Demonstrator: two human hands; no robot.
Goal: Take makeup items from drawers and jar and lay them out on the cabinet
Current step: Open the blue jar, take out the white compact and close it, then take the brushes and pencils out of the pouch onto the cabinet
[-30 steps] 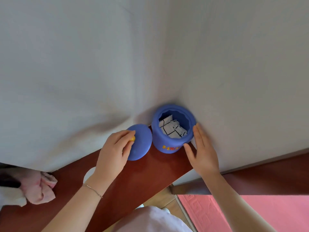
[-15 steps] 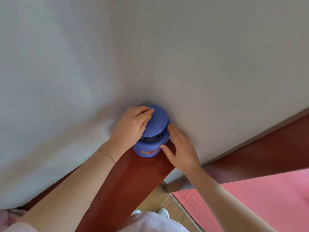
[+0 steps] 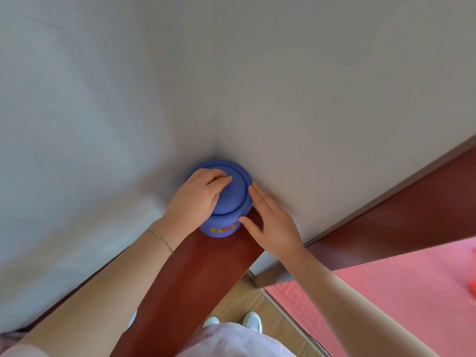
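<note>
Head view: left hand (image 3: 195, 194) fingers pinch the lid knob (image 3: 221, 179) on blue jar (image 3: 221, 228); right hand (image 3: 270, 222) flat against it.

**A:** State the obstacles around the blue jar (image 3: 221, 228).

**B:** The jar stands in the corner where two white walls (image 3: 334, 99) meet. Its rear and right sides are close against the walls; no hand passage is visible there. The lid (image 3: 233, 194) closes the top opening.

**A:** Which approaches are occupied?

**B:** The left hand (image 3: 197, 199) covers the lid's left half, fingers curled on its yellow knob (image 3: 219, 178). The right hand (image 3: 270, 222) lies flat against the jar's right flank, filling the gap to the wall.

**A:** Free room?

**B:** The red-brown cabinet top (image 3: 185, 279) in front of the jar is bare between the two forearms. The strip is narrow; it ends at the right edge, above the wooden floor (image 3: 239, 302).
</note>
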